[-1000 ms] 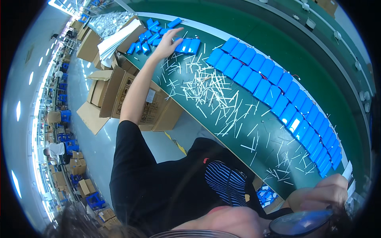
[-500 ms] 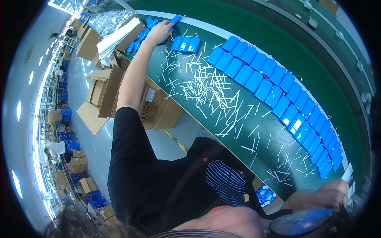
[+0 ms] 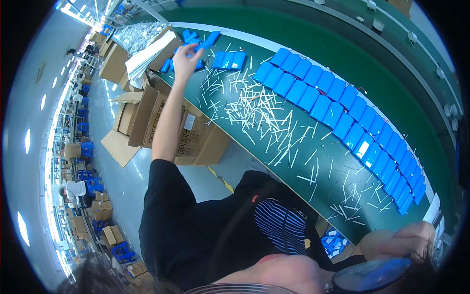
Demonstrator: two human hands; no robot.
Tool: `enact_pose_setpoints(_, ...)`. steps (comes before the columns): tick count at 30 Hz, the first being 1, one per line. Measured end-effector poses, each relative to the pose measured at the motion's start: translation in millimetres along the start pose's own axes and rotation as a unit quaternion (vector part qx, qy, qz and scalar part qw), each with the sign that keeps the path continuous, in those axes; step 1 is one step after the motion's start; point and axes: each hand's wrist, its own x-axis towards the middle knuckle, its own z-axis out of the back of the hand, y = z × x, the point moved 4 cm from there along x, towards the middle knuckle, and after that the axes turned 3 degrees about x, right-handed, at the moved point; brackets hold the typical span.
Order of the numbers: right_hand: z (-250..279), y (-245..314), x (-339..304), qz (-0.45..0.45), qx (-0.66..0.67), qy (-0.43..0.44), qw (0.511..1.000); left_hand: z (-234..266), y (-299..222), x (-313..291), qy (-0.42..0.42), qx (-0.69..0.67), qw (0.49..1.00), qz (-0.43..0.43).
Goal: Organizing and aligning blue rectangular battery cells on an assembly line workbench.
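Note:
My left hand (image 3: pixel 185 62) reaches to the far left of the green table. Its thumb and forefinger are closed on the near end of a blue battery pack (image 3: pixel 211 39), which slants up and away from them. Other loose blue packs (image 3: pixel 189 36) lie around the hand, partly covered by it. Just right of it, a short row of blue packs (image 3: pixel 229 61) sits side by side. My right hand (image 3: pixel 413 239) is at the lower right, near the table's end; it looks bent, but its fingers are hidden and blurred.
Long rows of blue battery packs (image 3: pixel 333 115) with thin wires curve along the table's far side. White strips (image 3: pixel 259 110) lie scattered in the middle. Cardboard boxes (image 3: pixel 164 125), one with white sheets (image 3: pixel 149 54), stand left of the table. Another box holds blue pieces (image 3: pixel 334 243) below the near edge.
My left hand has drawn back toward me and slightly left, and the slanted blue pack has shifted a little with it. My right hand stays in about the same place. The view has tilted slightly.

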Motion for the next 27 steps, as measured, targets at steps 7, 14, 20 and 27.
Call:
enact_pose_setpoints(7, 2.4, -4.5, -4.2, -0.011, 0.021, 0.0, 1.0, -23.2, 2.7, -51.2, 0.051, -0.062, 0.997, -0.008)
enact_pose_setpoints(14, -24.4, -23.0, 1.5, 0.0, 0.53, -0.19, 0.827, -32.8, 16.4, 8.1, 0.046, 0.069, 0.994, -0.076)
enact_pose_setpoints(20, -18.1, -49.1, 37.3, -0.169, -0.193, 0.059, 0.965, -110.8, 62.2, 99.7, 0.116, 0.2, 0.971, -0.053)
enact_pose_setpoints(27, 4.1, -67.9, 32.5, -0.244, 0.092, 0.064, 0.963, -160.9, 103.1, 137.3, 0.127, 0.224, 0.964, -0.071)
